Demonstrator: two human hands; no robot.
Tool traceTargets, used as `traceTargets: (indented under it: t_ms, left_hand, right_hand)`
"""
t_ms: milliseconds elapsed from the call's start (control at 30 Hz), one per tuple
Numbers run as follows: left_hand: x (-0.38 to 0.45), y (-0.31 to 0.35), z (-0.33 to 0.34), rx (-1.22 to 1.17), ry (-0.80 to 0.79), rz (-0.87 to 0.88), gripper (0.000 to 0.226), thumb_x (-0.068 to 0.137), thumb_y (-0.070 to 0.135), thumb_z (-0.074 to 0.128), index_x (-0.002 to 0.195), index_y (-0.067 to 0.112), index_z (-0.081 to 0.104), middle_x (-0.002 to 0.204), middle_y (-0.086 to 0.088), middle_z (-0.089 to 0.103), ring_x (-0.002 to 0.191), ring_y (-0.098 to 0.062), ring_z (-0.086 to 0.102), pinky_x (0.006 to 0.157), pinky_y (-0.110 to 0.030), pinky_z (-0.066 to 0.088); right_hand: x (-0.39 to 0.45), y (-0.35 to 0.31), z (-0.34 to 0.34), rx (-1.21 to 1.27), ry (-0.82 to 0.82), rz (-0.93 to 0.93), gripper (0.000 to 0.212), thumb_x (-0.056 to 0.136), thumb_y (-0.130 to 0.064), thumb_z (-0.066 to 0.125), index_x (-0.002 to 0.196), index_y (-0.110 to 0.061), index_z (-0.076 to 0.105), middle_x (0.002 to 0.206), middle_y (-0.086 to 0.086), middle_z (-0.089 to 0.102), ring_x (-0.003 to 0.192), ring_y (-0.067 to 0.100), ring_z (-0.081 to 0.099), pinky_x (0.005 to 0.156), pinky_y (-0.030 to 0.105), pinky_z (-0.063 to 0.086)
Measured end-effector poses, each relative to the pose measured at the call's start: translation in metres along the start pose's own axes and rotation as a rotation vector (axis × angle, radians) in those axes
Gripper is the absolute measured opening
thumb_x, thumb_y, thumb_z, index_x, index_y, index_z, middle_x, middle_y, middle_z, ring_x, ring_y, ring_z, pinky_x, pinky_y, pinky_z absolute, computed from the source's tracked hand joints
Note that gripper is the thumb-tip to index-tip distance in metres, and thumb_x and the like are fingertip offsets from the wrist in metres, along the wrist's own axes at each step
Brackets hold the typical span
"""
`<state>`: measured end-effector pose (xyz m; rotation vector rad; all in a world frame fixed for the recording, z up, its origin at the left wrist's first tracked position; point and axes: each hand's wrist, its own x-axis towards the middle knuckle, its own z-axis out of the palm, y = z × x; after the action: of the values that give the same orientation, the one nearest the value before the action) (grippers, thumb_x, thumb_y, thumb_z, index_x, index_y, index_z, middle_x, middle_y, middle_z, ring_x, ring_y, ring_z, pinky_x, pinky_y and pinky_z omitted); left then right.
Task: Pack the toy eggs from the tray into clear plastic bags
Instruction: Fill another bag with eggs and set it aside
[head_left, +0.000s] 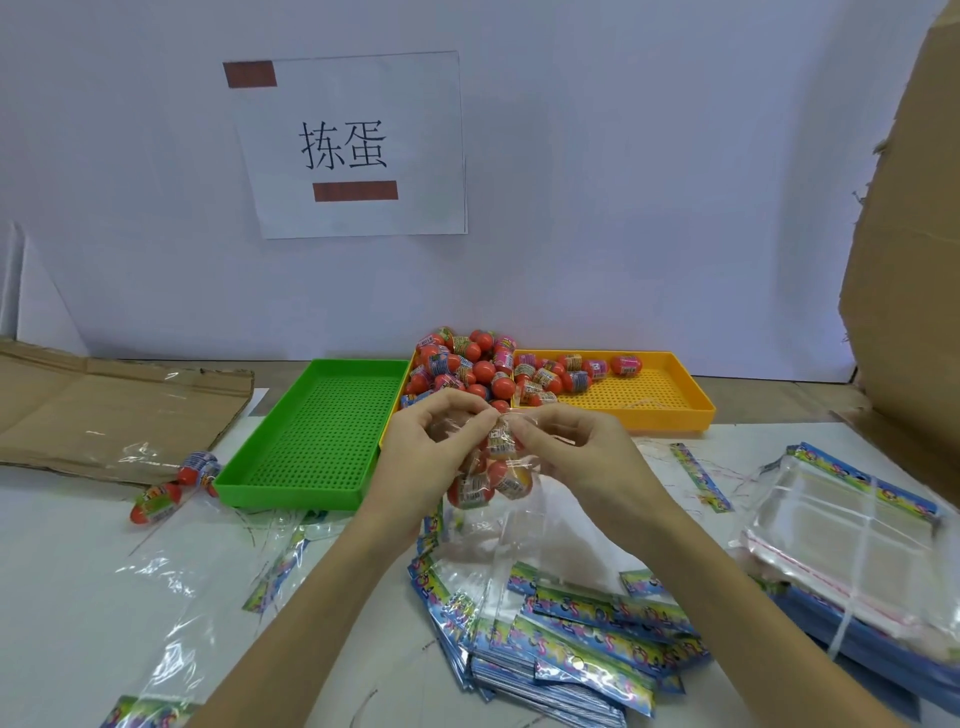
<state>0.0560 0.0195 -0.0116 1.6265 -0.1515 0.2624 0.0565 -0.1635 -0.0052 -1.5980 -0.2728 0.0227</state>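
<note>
While my left hand (426, 441) and right hand (566, 447) both pinch the mouth of the clear plastic bag (488, 483) of orange toy eggs (470, 491) above the desk (78, 571), near the heaped yellow tray (670, 410), I figure one slipped pinch could spill them everywhere.

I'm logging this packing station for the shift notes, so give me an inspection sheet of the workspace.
Surface: white table, mostly covered.
Job's things: toy eggs heaped across yellow tray; green tray holds none; clear bag part-filled with eggs.
Clutter: two eggs loose beside the green tray; header cards; bag bundle; cardboard.
Hands: left hand and right hand pinch the bag's top.
Cables: nothing seen.
Surroundings: paper sign on the wall.
</note>
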Motion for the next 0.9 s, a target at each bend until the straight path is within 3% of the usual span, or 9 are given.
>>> traceTargets:
  t_ms: [133,267,433,600,700,800,900]
  left_hand:
    - [0.0,0.002,0.002,0.069,-0.013,0.052,0.001,0.093,0.02,0.078,0.093,0.019,0.079,0.082,0.008,0.074,0.078,-0.007,0.068,0.077,-0.036,0.061]
    - [0.002,0.004,-0.001,0.054,-0.018,0.024,0.001,0.093,0.022,0.079,0.093,0.021,0.08,0.086,0.002,0.074,0.079,-0.02,0.067,0.078,-0.049,0.063]
    - [-0.001,0.006,-0.002,0.007,-0.084,-0.026,0.016,0.088,0.038,0.081,0.089,0.023,0.082,0.09,-0.01,0.078,0.097,-0.037,0.071,0.084,-0.049,0.062]
    - [0.002,0.003,-0.005,-0.021,-0.108,-0.091,0.016,0.084,0.03,0.085,0.089,0.015,0.083,0.091,-0.014,0.079,0.087,-0.032,0.074,0.082,-0.042,0.062]
    - [0.005,0.003,-0.008,-0.102,-0.048,-0.122,0.01,0.086,0.024,0.083,0.089,0.014,0.084,0.089,-0.014,0.08,0.078,-0.02,0.073,0.068,-0.027,0.061]
    - [0.007,-0.001,-0.006,-0.14,0.102,-0.112,0.006,0.09,0.022,0.081,0.089,0.017,0.084,0.09,-0.011,0.081,0.08,-0.016,0.075,0.068,-0.026,0.062]
    - [0.009,-0.004,-0.004,-0.145,0.231,-0.082,0.004,0.094,0.02,0.078,0.092,0.02,0.081,0.087,-0.005,0.08,0.079,-0.015,0.075,0.068,-0.027,0.062]
  right_hand:
    - [0.002,0.0,-0.005,0.04,0.015,0.033,0.017,0.089,-0.033,0.079,0.093,-0.016,0.082,0.091,0.009,0.077,0.085,0.019,0.07,0.078,0.026,0.059]
    - [0.003,-0.001,-0.005,0.074,0.029,0.028,0.014,0.089,-0.029,0.078,0.094,-0.017,0.083,0.091,0.006,0.078,0.086,0.016,0.072,0.076,0.022,0.058]
    - [-0.001,0.001,-0.001,0.007,0.022,-0.016,0.012,0.089,-0.028,0.079,0.09,-0.017,0.083,0.085,0.003,0.077,0.077,0.009,0.071,0.071,0.018,0.056]
    - [-0.002,-0.004,-0.005,-0.016,-0.08,0.005,0.011,0.092,-0.03,0.077,0.093,-0.021,0.083,0.092,0.003,0.079,0.089,0.011,0.073,0.077,0.016,0.056]
    - [0.002,-0.008,-0.009,0.137,-0.079,0.06,0.027,0.085,-0.037,0.078,0.106,-0.019,0.081,0.103,0.008,0.079,0.101,0.019,0.074,0.085,0.022,0.058]
    - [0.003,-0.01,-0.012,0.068,-0.075,0.062,0.043,0.083,-0.048,0.074,0.113,-0.018,0.078,0.105,0.007,0.077,0.097,0.019,0.072,0.085,0.03,0.06]
    - [-0.001,-0.007,-0.009,-0.083,-0.104,0.047,0.028,0.088,-0.04,0.076,0.107,-0.02,0.079,0.1,0.001,0.078,0.092,0.017,0.075,0.081,0.029,0.062]
